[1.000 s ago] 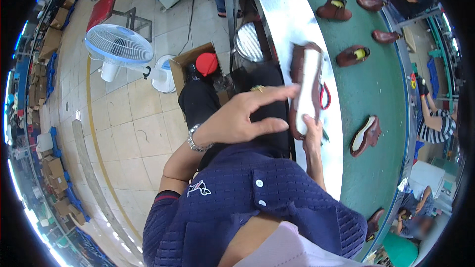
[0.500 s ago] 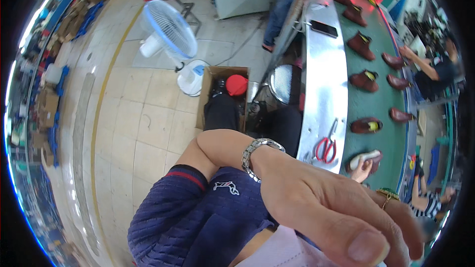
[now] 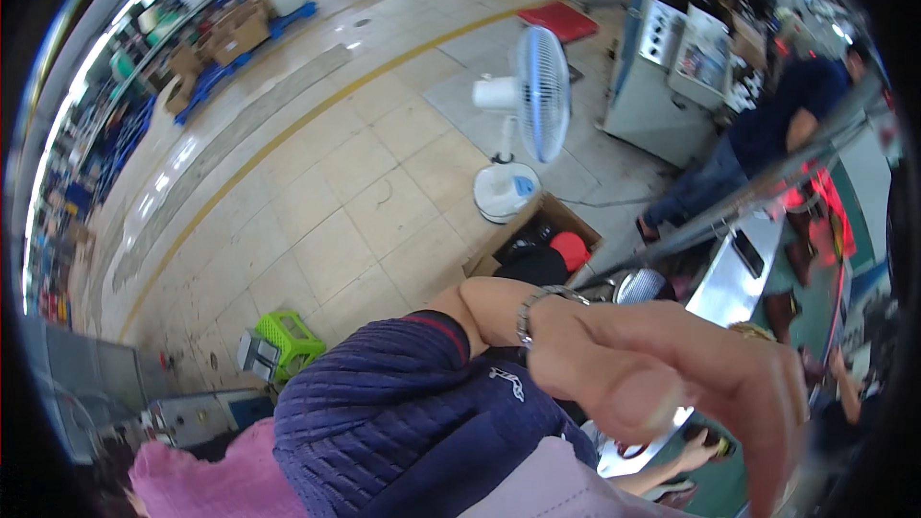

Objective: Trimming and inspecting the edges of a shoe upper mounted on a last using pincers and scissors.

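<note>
Close in front of the view, my left hand (image 3: 662,374) is raised, with a metal watch (image 3: 537,312) on its wrist. Its thumb stands apart from the bent fingers, and nothing shows between them. Lower down and partly behind it, my right hand (image 3: 698,451) grips a dark shoe (image 3: 721,445) with yellow inside, over the green work surface. Another brown-red shoe (image 3: 677,496) lies just below that hand. Farther along stand more brown shoes (image 3: 782,312). Red-handled scissors (image 3: 628,451) are mostly hidden by my left hand on the metal bench strip (image 3: 724,283).
A phone (image 3: 747,253) lies on the metal strip. A standing fan (image 3: 542,96) and a carton (image 3: 532,230) are on the floor to the left. A green stool (image 3: 288,343) stands lower left, near a person in pink (image 3: 211,470). Another person (image 3: 777,125) stands far right.
The view has turned left, so the fan, carton and bench appear farther right. My left hand's fingers have bent downward. My right hand has gone from a pale-bottomed shoe to one with yellow inside.
</note>
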A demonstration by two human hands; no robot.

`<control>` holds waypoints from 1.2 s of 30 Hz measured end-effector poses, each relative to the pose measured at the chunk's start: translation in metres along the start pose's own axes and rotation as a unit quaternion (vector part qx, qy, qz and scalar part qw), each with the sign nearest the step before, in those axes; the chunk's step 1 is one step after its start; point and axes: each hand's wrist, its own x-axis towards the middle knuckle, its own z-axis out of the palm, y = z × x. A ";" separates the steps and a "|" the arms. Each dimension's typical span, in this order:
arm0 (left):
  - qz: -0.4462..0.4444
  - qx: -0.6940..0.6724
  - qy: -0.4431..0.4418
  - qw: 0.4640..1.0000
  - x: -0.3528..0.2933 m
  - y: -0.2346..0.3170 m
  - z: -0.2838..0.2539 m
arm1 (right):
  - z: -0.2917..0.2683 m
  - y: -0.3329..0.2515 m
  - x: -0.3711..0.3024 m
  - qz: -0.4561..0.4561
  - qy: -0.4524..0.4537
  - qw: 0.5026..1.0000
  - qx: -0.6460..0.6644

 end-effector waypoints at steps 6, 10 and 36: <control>0.076 0.164 0.035 0.983 -0.008 -0.020 0.010 | 0.057 -0.114 0.033 -0.053 -0.041 0.986 0.152; 0.059 0.326 -0.012 0.944 -0.022 -0.032 -0.015 | 0.062 -0.191 0.047 -0.076 -0.067 0.966 0.238; -0.023 0.097 -0.125 0.987 0.003 -0.059 0.002 | -0.195 -0.326 0.050 0.025 -0.161 0.842 0.514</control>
